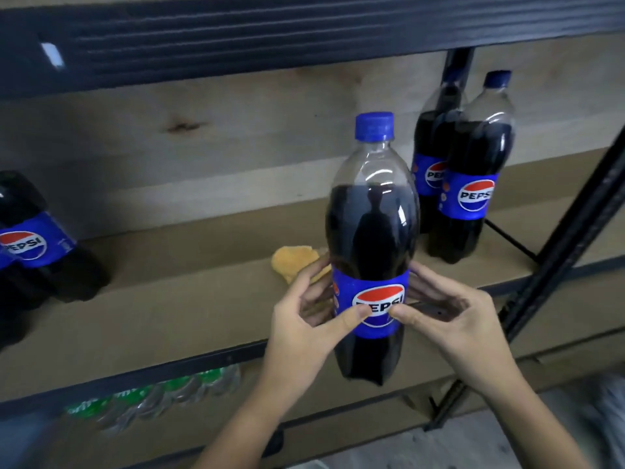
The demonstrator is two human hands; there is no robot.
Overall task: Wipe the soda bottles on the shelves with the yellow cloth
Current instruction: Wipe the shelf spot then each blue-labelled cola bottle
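Observation:
A large Pepsi bottle (371, 231) with a blue cap and dark soda hangs upright in front of the shelf edge. My left hand (304, 319) grips its blue label from the left, thumb on the logo. My right hand (449, 319) grips the label from the right, thumb meeting the other thumb. The yellow cloth (296, 262) lies crumpled on the wooden shelf (169, 299) just behind my left fingers; neither hand holds it. Two more Pepsi bottles (468, 184) stand at the back right, and another Pepsi bottle (30, 245) stands at the far left.
A dark metal upright (575, 231) runs diagonally at the right, with a thin brace behind it. The dark front beam of the upper shelf (236, 38) spans the top. On the lower shelf lie several green-labelled clear bottles (152, 397).

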